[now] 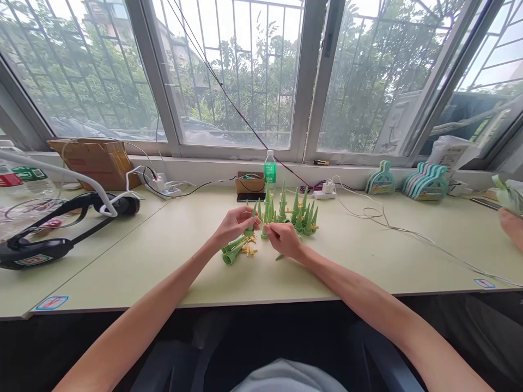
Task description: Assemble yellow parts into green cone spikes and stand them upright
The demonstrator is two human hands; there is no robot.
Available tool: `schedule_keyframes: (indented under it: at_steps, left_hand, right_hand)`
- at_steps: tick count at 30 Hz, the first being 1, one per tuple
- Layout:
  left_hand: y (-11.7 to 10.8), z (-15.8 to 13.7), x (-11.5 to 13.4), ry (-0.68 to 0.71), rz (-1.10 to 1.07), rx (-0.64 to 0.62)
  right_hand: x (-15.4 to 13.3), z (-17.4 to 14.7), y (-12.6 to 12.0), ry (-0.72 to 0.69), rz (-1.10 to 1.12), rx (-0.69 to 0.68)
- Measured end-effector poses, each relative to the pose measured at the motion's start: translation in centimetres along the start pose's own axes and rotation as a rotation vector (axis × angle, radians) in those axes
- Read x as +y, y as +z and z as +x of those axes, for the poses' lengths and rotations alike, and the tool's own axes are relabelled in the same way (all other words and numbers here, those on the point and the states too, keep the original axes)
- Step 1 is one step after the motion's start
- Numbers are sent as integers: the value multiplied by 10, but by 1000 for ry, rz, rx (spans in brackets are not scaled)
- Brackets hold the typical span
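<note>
Frame centre: left hand (233,224), pinching green spike (254,211); right hand (285,239), curled, grip unclear. Possible fault: upright spikes (283,207) toppling, if right knuckles brush them.

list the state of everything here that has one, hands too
left hand: closed on a green cone, tip up
right hand: fingers curled, grip unclear
standing green cones: upright, clustered
lying green cones: on their sides
yellow pieces: loose, scattered beside the lying green cones
bottle: upright
hangers: gathered in two stacks
</note>
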State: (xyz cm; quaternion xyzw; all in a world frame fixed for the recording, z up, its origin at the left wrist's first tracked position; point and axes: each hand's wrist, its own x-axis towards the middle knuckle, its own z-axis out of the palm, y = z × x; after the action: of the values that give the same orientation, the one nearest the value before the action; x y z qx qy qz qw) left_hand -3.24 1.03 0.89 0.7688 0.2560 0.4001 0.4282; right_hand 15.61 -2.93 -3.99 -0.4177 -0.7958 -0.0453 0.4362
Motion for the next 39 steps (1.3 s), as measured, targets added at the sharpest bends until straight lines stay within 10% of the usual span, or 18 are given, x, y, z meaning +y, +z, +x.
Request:
schedule_keyframes:
  at_steps: [15,39]
  left_hand:
    - [3,1,-14,172,688,208]
    - [9,0,-10,91,484,254]
  right_hand:
    - [-11,-1,0,-48,81,-127]
    - [-17,-7,6,-99,-80,-370]
